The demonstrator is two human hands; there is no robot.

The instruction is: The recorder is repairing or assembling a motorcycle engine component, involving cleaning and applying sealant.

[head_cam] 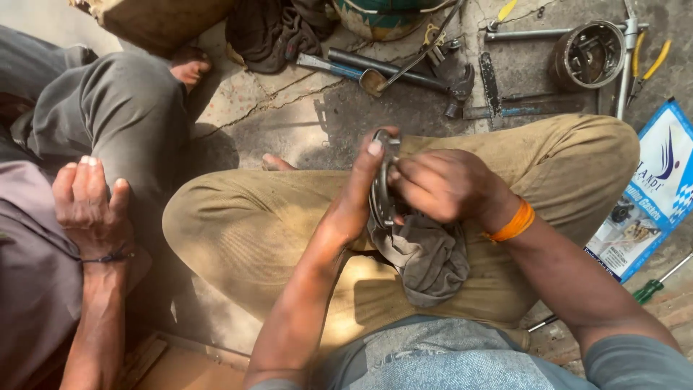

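While the person sits cross-legged on the cracked floor, the left hand [359,189] has a round dark metal part [380,189] pinched upright, thumb stretched up along the near face and fingers wrapped round the back, so it's closed on the rim. Held edge-on like that, the disc's flat faces look left and right and its long axis runs up and down, top edge just past the thumb tip, bottom edge down at the lap. My guess is that keeps the face turned toward the other hand.

That right hand [442,185], the one with the orange wristband [513,223], sits right against the part's right face with fingers curled in, pressing on it or on the cloth; can't tell which exactly. A grey rag [426,254] hangs below both hands and bunches on the khaki trousers [245,224], touching the part's lower edge, so it looks like it's there to wipe or catch grime.

Beyond the hands, further from the body, tools lie on the ground: a hammer [453,81], a metal drum-shaped housing [590,54], yellow-handled pliers [649,68]. Off past the right forearm there's a blue packet [653,195] and a green-handled screwdriver [653,287]. Another person's hand [90,206] rests well off to the left.
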